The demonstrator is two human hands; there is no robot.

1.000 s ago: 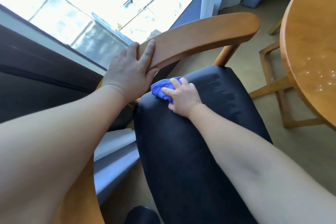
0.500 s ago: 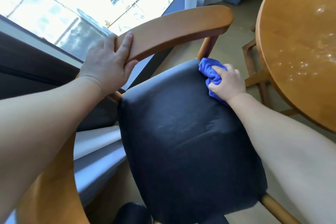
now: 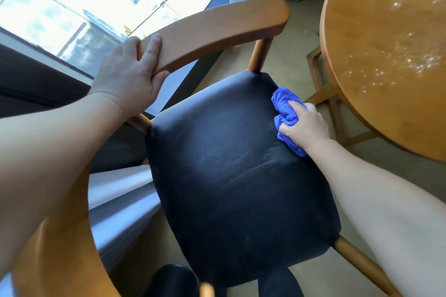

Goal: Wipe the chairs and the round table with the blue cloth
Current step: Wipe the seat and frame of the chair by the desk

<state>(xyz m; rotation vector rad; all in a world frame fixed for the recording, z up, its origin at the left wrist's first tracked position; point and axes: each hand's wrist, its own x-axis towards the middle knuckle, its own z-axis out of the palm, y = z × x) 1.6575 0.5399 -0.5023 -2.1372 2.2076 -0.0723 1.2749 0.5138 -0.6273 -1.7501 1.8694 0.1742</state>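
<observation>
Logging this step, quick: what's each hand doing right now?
Left hand: holds the chair's wooden rail, fingers on top, thumb under.
Right hand: grips the blue cloth against the seat.

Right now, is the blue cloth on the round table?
No, the right hand holds the blue cloth against the chair's black seat, apart from the round table.
</observation>
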